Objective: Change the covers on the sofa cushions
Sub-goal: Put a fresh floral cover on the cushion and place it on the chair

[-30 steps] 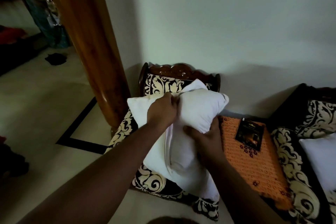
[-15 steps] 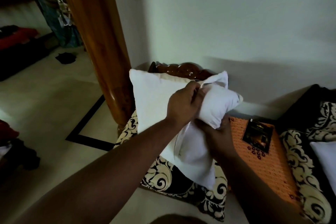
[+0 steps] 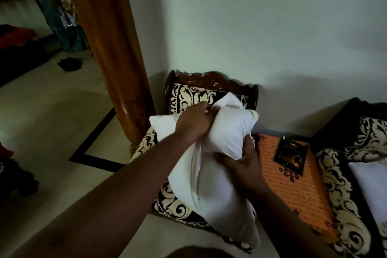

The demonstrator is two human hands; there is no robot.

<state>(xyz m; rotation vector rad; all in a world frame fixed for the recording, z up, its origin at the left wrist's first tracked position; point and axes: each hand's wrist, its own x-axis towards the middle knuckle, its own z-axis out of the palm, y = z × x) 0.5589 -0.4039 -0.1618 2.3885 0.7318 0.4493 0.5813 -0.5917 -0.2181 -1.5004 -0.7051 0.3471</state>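
Note:
I hold a white cushion [image 3: 228,130] in its white cover [image 3: 219,201] over a black-and-cream patterned armchair [image 3: 188,94]. My left hand [image 3: 193,122] grips the cover's upper edge at the opening. My right hand [image 3: 243,161] clutches the cushion's bulging underside from the right. The cover's open seam runs down between my two hands. A second white cushion [image 3: 372,184] lies on the patterned sofa [image 3: 343,195] at the right edge.
An orange patterned cloth [image 3: 293,190] with a dark packet [image 3: 291,155] on it covers a surface between chair and sofa. A thick wooden pillar [image 3: 109,37] stands left of the armchair. A person [image 3: 56,10] stands in the far room, top left.
The cushion has dropped from in front of the chair back to lower over the seat. My left hand went down with the cover edge; my right hand shifted under the bulge.

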